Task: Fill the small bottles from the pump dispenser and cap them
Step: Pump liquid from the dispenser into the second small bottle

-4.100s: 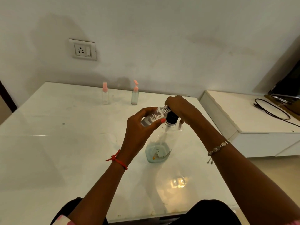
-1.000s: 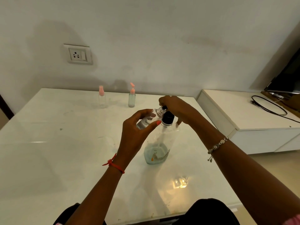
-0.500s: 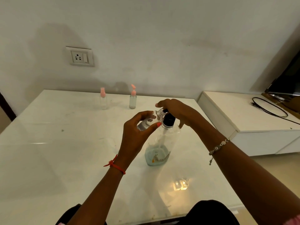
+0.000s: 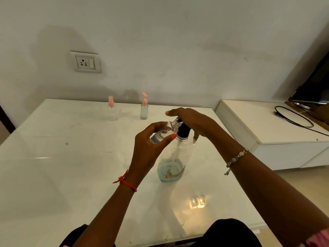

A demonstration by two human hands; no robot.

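Left hand: curled round the small bottle, pinched between thumb and fingers.
Right hand: laid palm-down on the pump head, fingers loosely extended.
Small bottle: uncapped, tilted, neck held at the pump head.
Pump dispenser: stood upright on the worktop.
Forearms: raised, converged above the dispenser.

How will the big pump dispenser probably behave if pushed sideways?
The pump dispenser is tall with little liquid at its bottom, so probably light and apt to tip. On the glossy table it may also slide.
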